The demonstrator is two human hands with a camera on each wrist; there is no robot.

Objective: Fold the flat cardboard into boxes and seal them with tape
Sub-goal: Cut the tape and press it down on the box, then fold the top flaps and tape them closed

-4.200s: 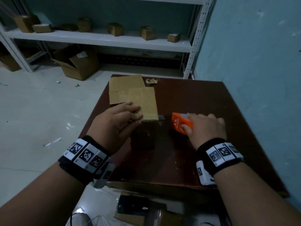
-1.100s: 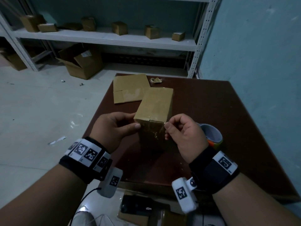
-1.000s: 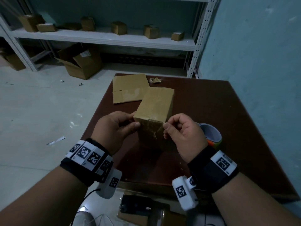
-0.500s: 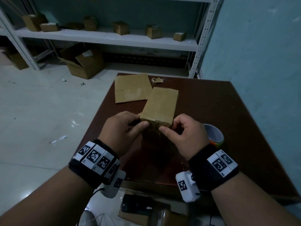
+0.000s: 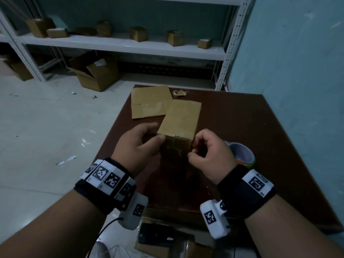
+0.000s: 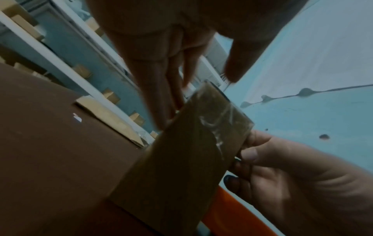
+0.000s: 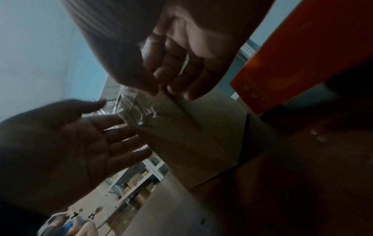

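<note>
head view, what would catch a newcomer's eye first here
First the cardboard box standing on the dark red table, with shiny tape over its near top edge. The left hand steadies its left side with straight fingers, while the right hand pinches at the tape on its right edge. Next, the orange tape dispenser just behind the right hand, and flat cardboard at the table's far edge.

"What's in front of me?"

"A dark brown table [image 5: 242, 127], pushed up against the blue-green wall [image 5: 297, 62] on its right."

"And past its far edge?"

"A white metal shelf [image 5: 130, 43]. Left of the table I see pale floor tiles [image 5: 37, 127], with an open carton [image 5: 95, 71] lying near the shelf and a white scrap [image 5: 66, 160] closer to me."

"Anything under the near edge?"

"A black device [image 5: 156, 234]; I can't tell what it is."
</note>
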